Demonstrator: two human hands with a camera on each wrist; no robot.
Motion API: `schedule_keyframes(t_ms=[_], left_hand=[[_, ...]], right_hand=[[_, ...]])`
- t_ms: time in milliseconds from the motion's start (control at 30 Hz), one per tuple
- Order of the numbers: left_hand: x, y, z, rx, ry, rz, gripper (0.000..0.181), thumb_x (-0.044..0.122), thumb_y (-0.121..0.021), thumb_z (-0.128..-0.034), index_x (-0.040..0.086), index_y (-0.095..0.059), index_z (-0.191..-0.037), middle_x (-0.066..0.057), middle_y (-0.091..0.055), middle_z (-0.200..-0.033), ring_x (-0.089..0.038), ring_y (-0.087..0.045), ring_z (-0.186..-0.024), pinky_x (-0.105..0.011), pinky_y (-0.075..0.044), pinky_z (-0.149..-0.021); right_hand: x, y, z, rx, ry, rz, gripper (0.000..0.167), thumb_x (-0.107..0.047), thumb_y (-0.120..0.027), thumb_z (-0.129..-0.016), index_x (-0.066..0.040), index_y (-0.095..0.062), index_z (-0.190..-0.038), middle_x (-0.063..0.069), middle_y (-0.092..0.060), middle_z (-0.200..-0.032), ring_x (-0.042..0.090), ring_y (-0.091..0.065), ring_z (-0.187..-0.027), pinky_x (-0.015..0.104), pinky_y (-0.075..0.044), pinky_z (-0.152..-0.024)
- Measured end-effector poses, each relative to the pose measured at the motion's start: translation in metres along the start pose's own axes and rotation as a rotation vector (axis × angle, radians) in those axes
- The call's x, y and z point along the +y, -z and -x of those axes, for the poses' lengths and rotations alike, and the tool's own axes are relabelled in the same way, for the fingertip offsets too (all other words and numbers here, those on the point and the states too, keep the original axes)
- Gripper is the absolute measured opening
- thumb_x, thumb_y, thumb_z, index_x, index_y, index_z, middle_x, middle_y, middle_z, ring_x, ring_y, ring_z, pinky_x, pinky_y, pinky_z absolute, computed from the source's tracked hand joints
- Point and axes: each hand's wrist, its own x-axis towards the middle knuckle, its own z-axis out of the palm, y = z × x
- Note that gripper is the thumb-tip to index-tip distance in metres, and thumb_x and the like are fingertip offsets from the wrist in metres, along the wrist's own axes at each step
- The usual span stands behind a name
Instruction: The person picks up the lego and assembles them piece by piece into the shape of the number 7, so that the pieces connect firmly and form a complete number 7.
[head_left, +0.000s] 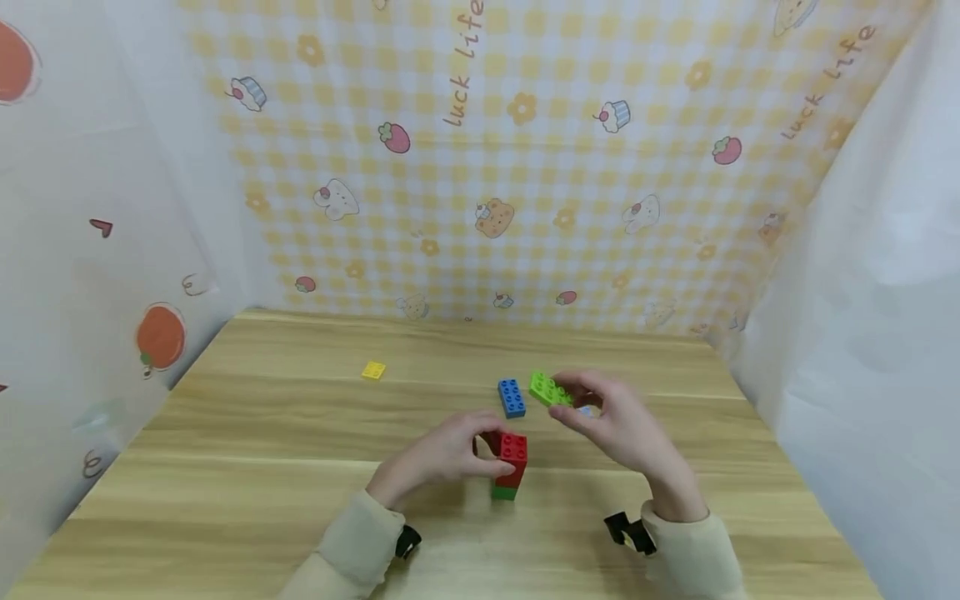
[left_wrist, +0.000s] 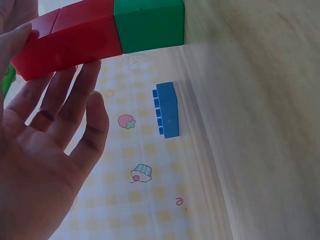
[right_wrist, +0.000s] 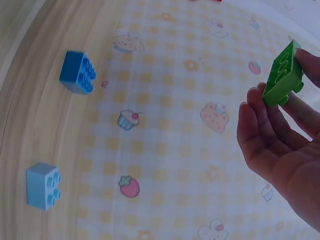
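Observation:
A stack of red bricks [head_left: 511, 472] with a green brick [left_wrist: 150, 26] at its bottom stands upright on the table. My left hand [head_left: 457, 450] holds the red part between thumb and fingers. Above the table, my right hand [head_left: 618, 421] pinches a light green brick [head_left: 548, 389] by one end, studs up in the head view. In the right wrist view this brick's hollow underside shows. A blue brick [head_left: 512, 398] lies just behind the stack. Mostly hidden by the right hand in the head view is a light blue brick [right_wrist: 43, 186].
A flat yellow brick [head_left: 373, 370] lies at the back left of the wooden table [head_left: 262, 433]. A checked cloth backdrop [head_left: 450, 183] rises behind the table, and white sheets [head_left: 847, 317] hang at both sides.

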Motion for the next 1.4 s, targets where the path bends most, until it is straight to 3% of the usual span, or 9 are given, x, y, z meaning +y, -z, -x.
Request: schedule_keyframes(t_ms=[133,333,500,667,933,1200,1400], left_hand=[[-0.002,0.000,0.002,-0.009,-0.010,-0.006,0.031,0.033,-0.075,-0.0871,0.018,-0.066,-0.112,0.014,-0.061,-0.098,-0.014,-0.061,-0.092,-0.024,-0.051,-0.073],[-0.001,0.000,0.002,-0.004,-0.040,0.024,0.035,0.034,-0.074,-0.0874,0.020,-0.065,-0.117,0.016,-0.062,-0.102,-0.012,-0.060,-0.093,-0.026,-0.052,-0.074],[-0.001,0.001,0.000,0.010,-0.030,0.046,0.039,0.034,-0.075,-0.0871,0.023,-0.061,-0.122,0.016,-0.062,-0.105,-0.011,-0.060,-0.094,-0.029,-0.052,-0.078],[-0.004,0.000,0.001,0.018,-0.006,0.062,0.034,0.033,-0.077,-0.0855,0.023,-0.063,-0.115,0.014,-0.063,-0.100,-0.016,-0.060,-0.090,-0.026,-0.051,-0.071],[-0.007,-0.002,0.002,0.032,0.019,0.111,0.029,0.033,-0.077,-0.0846,0.021,-0.065,-0.108,0.011,-0.065,-0.094,-0.012,-0.056,-0.072,-0.025,-0.048,-0.060],[-0.012,-0.004,0.001,0.034,0.001,0.213,0.032,0.027,-0.079,-0.0839,0.017,-0.063,-0.110,0.007,-0.067,-0.096,-0.016,-0.061,-0.080,-0.026,-0.051,-0.068],[-0.013,-0.005,0.000,0.020,0.006,0.250,0.034,0.024,-0.080,-0.0830,0.015,-0.062,-0.111,0.005,-0.066,-0.097,-0.011,-0.061,-0.081,-0.026,-0.052,-0.070]], right_hand=[[-0.008,-0.008,0.002,-0.071,0.015,-0.060,0.040,-0.025,-0.072,-0.091,-0.009,-0.062,-0.126,-0.004,-0.064,-0.109,0.012,-0.063,-0.094,0.035,-0.053,-0.082],[-0.012,-0.017,0.002,-0.127,0.071,-0.051,0.038,-0.019,-0.073,-0.090,-0.011,-0.063,-0.125,-0.005,-0.063,-0.113,0.012,-0.063,-0.095,0.035,-0.054,-0.081],[-0.011,-0.025,-0.003,-0.165,0.102,-0.055,0.036,-0.016,-0.075,-0.088,-0.013,-0.065,-0.122,-0.007,-0.065,-0.113,0.011,-0.063,-0.095,0.033,-0.053,-0.082],[-0.010,-0.032,-0.004,-0.203,0.091,-0.052,0.031,-0.016,-0.077,-0.086,-0.018,-0.067,-0.116,-0.012,-0.065,-0.108,0.010,-0.063,-0.094,0.035,-0.053,-0.083],[-0.010,-0.038,-0.006,-0.228,0.107,-0.027,0.030,-0.015,-0.077,-0.086,-0.016,-0.067,-0.115,-0.012,-0.065,-0.108,0.009,-0.061,-0.096,0.035,-0.052,-0.084],[-0.011,-0.041,-0.007,-0.250,0.096,-0.041,0.029,-0.017,-0.076,-0.087,-0.015,-0.067,-0.115,-0.013,-0.065,-0.106,0.008,-0.061,-0.094,0.036,-0.052,-0.084],[-0.010,-0.042,-0.007,-0.253,0.096,-0.052,0.028,-0.017,-0.076,-0.087,-0.015,-0.068,-0.113,-0.012,-0.066,-0.105,0.009,-0.061,-0.094,0.034,-0.052,-0.083]])
